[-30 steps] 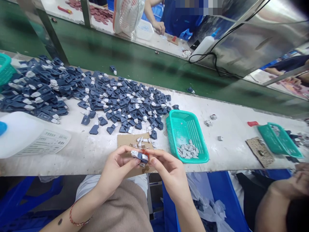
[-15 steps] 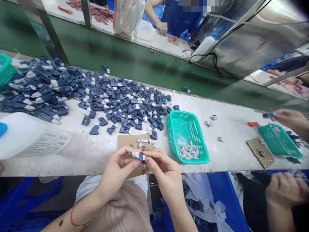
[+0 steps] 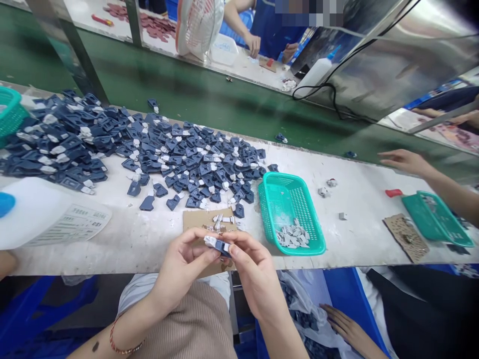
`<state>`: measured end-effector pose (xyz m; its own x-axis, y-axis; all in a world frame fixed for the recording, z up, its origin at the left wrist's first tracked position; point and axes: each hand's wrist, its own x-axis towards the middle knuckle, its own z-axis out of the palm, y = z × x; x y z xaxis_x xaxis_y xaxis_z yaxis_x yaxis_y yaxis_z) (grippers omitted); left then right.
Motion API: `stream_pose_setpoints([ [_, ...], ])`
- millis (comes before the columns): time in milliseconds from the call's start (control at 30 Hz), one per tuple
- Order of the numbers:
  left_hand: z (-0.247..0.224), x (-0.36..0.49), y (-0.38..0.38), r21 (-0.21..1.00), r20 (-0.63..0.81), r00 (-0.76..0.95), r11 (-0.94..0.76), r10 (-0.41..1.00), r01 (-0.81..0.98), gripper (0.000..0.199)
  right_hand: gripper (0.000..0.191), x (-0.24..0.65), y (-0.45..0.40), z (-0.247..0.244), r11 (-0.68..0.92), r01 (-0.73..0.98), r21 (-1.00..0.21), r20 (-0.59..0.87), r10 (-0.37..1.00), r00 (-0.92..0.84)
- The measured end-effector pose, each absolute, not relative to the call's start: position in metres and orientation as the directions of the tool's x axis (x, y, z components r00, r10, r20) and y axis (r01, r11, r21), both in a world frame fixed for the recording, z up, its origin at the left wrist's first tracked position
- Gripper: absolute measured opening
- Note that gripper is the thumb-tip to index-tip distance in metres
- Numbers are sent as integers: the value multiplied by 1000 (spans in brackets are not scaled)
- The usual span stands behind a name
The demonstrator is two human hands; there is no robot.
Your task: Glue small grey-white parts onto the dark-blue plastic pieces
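A small navy-and-white plastic part (image 3: 217,244) is held between my two hands above the table's front edge. My left hand (image 3: 187,257) pinches its white end between thumb and fingers. My right hand (image 3: 252,262) grips the other end, also with thumb and fingertips. Just beyond my fingers lies a piece of brown cardboard (image 3: 192,220) with small white and grey pieces (image 3: 224,218) on it. A big heap of similar navy-and-white parts (image 3: 179,154) spreads over the table behind and to the left. My fingers cover part of the held piece.
Right of my hands stands a green basket (image 3: 266,219) with grey pieces (image 3: 294,234). A white bottle (image 3: 56,214) lies at left. Behind runs a green belt (image 3: 149,75). A co-worker's hand (image 3: 406,162) reaches over the table at right; another hand (image 3: 342,321) is by a plastic bag.
My hands stay nearly in place, the held part tilting slightly. Parts on the green belt have shifted left. The co-worker's hand at right has let go of a navy part, now on the belt.
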<state>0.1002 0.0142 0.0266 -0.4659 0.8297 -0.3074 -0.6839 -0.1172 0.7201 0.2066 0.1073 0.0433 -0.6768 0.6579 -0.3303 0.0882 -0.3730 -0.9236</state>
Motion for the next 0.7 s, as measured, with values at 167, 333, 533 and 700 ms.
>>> stream_pose_setpoints([
  [167, 25, 98, 16, 747, -348, -479, -71, 806, -661, 14, 14, 209, 110, 37, -183, 101, -978, -206, 775, -597],
  [333, 18, 77, 13, 808, -374, -579, -52, 724, -586, 19, 14, 215, 143, 28, 250, 249, -936, 110, 877, -467],
  [533, 34, -7, 46, 949, -256, -790, -13, 557, -316, 21, 28, 221, 182, 0, 485, 472, -737, 198, 821, -535],
  [700, 56, -113, 115, 980, -163, -931, 162, 327, -115, 26, 35, 226, 193, -23, 694, 468, -547, 337, 695, -635],
])
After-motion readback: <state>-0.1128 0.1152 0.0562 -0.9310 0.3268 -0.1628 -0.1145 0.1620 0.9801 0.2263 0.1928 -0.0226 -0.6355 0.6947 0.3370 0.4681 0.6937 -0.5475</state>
